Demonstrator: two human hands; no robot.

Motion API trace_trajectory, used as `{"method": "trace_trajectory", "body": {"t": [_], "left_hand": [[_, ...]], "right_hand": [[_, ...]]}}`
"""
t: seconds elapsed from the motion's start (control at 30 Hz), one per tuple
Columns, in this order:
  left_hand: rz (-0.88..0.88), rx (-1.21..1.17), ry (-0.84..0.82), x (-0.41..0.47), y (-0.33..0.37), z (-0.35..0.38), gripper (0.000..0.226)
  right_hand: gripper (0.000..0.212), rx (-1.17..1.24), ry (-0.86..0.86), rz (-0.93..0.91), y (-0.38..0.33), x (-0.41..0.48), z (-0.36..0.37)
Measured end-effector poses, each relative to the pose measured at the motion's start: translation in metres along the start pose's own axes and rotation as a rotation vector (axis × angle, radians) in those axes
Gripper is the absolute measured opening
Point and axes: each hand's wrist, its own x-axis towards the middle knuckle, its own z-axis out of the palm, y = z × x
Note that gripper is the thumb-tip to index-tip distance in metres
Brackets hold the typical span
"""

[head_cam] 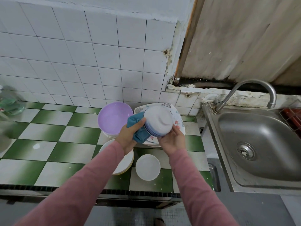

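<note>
A white bowl [158,120] with a bluish side is held bottom up above the counter. My right hand [172,141] grips its lower rim from below. My left hand [128,136] grips a blue cloth [138,128] and presses it against the bowl's left side. Part of the cloth is hidden under the bowl. Both arms wear pink sleeves.
On the green and white tiled counter [53,142] stand a purple bowl [114,120] on a stack, a patterned plate [178,121] behind the held bowl, a stack of white plates [125,163] and a small white bowl [147,167]. A steel sink [254,144] with a curved tap [254,92] lies at the right.
</note>
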Motion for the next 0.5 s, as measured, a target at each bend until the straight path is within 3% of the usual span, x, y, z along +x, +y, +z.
{"method": "trace_trajectory", "body": {"t": [0.07,0.17,0.23,0.4,0.5], "left_hand": [[0.014,-0.011,0.101,0.002,-0.002,-0.004,0.054],[0.069,-0.093,0.271,0.005,-0.008,-0.003,0.037],[0.144,-0.015,0.315,0.004,-0.009,0.004,0.038],[0.410,0.450,0.080,-0.006,-0.007,0.038,0.037],[0.469,0.526,0.096,0.006,0.001,0.042,0.041]], "right_hand": [[0.023,-0.017,-0.032,-0.087,-0.010,-0.002,0.008],[0.019,-0.104,-0.080,-0.182,-0.020,-0.002,0.020],[0.008,-0.219,-0.041,-0.232,-0.021,-0.004,0.024],[0.014,-0.731,-0.056,-0.339,0.001,-0.014,0.040],[0.019,-1.065,-0.120,-0.440,0.007,-0.021,0.045]]}}
